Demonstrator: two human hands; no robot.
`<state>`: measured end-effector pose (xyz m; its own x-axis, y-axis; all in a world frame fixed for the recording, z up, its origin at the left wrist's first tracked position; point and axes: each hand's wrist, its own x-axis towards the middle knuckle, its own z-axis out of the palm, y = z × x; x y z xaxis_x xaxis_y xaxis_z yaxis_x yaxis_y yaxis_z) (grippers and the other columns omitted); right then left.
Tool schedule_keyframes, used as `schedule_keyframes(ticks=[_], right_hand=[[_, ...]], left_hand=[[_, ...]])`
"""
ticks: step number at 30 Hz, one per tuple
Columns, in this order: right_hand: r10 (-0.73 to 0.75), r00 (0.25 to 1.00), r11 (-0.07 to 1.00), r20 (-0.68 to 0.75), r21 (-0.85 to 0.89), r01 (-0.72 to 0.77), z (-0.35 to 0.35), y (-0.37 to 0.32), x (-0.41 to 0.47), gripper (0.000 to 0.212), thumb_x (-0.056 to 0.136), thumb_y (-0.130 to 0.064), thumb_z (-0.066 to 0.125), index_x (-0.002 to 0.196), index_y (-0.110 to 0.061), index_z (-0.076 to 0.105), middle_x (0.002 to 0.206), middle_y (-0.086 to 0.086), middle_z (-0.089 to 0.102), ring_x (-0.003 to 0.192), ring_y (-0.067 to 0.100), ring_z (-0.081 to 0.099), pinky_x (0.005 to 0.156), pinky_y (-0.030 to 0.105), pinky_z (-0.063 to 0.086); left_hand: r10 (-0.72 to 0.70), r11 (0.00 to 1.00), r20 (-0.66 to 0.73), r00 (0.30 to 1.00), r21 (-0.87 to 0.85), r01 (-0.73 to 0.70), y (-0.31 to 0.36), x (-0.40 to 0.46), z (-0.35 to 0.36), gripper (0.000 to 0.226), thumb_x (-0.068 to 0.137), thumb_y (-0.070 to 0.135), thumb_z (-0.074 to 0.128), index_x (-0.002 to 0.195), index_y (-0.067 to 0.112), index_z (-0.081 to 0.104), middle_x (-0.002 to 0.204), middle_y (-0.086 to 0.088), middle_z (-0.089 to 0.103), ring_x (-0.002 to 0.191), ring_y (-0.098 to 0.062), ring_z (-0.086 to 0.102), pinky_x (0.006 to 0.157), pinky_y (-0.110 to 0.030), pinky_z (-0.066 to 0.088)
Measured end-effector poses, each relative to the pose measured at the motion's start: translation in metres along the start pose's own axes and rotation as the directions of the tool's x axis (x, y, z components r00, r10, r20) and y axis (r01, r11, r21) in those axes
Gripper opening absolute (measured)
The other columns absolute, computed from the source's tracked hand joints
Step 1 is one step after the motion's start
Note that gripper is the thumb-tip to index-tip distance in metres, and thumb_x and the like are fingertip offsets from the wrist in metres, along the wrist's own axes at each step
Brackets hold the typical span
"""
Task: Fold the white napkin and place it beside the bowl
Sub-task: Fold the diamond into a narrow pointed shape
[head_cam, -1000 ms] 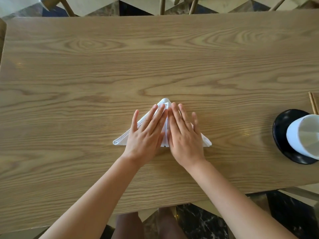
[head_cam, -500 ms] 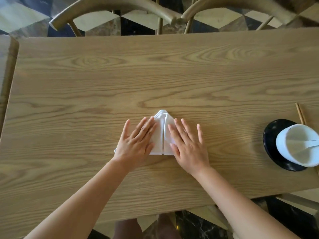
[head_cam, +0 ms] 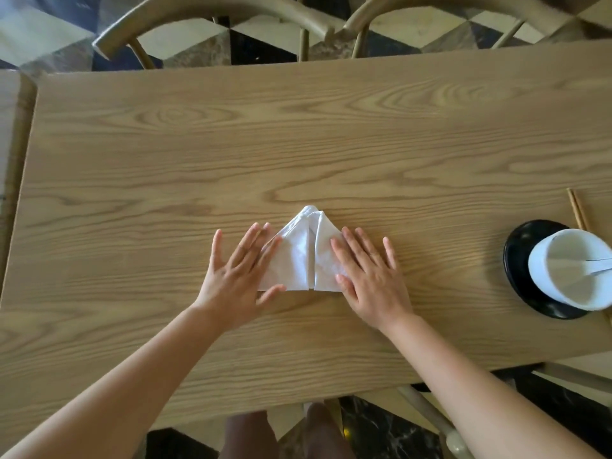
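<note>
The white napkin [head_cam: 303,256] lies folded into a triangle on the wooden table [head_cam: 298,144], its point away from me and a seam running down its middle. My left hand [head_cam: 236,276] rests flat on its left corner with fingers spread. My right hand [head_cam: 367,273] presses flat on its right corner, fingers spread too. Both corners are hidden under my palms. The white bowl [head_cam: 571,270] with a white spoon [head_cam: 596,265] in it sits on a black saucer [head_cam: 520,260] at the table's right edge, well apart from the napkin.
Wooden chopsticks [head_cam: 576,208] lie just beyond the saucer. Two wooden chairs [head_cam: 212,18] stand at the far side of the table. Another table edge [head_cam: 13,160] shows at the left. My knees [head_cam: 284,432] are below the near edge.
My hands have slid apart from the napkin's middle to its outer corners, uncovering the centre seam. The view has tilted up, bringing the chairs and more of the bowl into sight.
</note>
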<state>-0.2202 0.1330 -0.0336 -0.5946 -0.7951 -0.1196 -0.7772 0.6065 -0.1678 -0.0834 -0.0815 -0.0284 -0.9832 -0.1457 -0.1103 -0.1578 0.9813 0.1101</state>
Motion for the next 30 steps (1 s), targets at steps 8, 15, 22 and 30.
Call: schedule_keyframes(ticks=[8,15,22,30], right_hand=[[-0.031,0.999,0.999,-0.009,0.012,0.031,0.001,0.003,-0.001,0.057,0.098,-0.047,0.009,0.147,-0.019,0.016,0.154,0.001,0.019,0.142,0.016,0.015,0.112,0.053,0.01],[0.177,0.983,0.983,-0.042,0.057,-0.175,0.004,0.005,-0.022,0.056,0.097,-0.039,0.017,0.147,-0.012,0.016,0.154,0.003,0.023,0.143,0.018,0.011,0.114,0.051,0.005],[0.381,0.915,0.921,-0.13,0.139,-0.364,0.002,0.004,-0.042,0.055,0.094,-0.044,0.029,0.136,-0.01,0.041,0.147,0.009,0.038,0.142,0.024,0.019,0.113,0.054,0.016],[0.59,0.796,0.686,-0.136,0.605,-0.405,-0.024,-0.011,-0.024,0.019,0.073,-0.009,0.066,0.085,-0.016,0.053,0.081,-0.004,0.059,0.077,0.022,0.056,0.076,0.04,0.046]], left_hand=[[0.038,0.996,-0.096,0.995,-0.077,-0.046,0.057,0.059,-0.001,0.067,0.09,0.052,0.03,0.148,0.019,0.022,0.156,-0.003,0.02,0.143,-0.015,0.015,0.113,-0.051,0.011],[0.01,0.996,-0.081,0.997,-0.089,-0.017,0.057,0.066,0.009,0.072,0.085,0.056,0.034,0.146,0.017,0.028,0.156,-0.004,0.022,0.143,-0.017,0.018,0.112,-0.049,0.023],[-0.006,0.998,-0.078,0.997,-0.056,0.002,0.058,0.065,0.013,0.072,0.086,0.054,0.036,0.146,0.015,0.029,0.156,-0.003,0.019,0.144,-0.017,0.016,0.113,-0.048,0.021],[-0.07,0.996,-0.071,0.995,-0.068,0.065,0.064,0.063,0.014,0.071,0.089,0.053,0.027,0.149,0.015,0.02,0.157,-0.001,0.016,0.144,-0.013,0.01,0.115,-0.045,0.012]])
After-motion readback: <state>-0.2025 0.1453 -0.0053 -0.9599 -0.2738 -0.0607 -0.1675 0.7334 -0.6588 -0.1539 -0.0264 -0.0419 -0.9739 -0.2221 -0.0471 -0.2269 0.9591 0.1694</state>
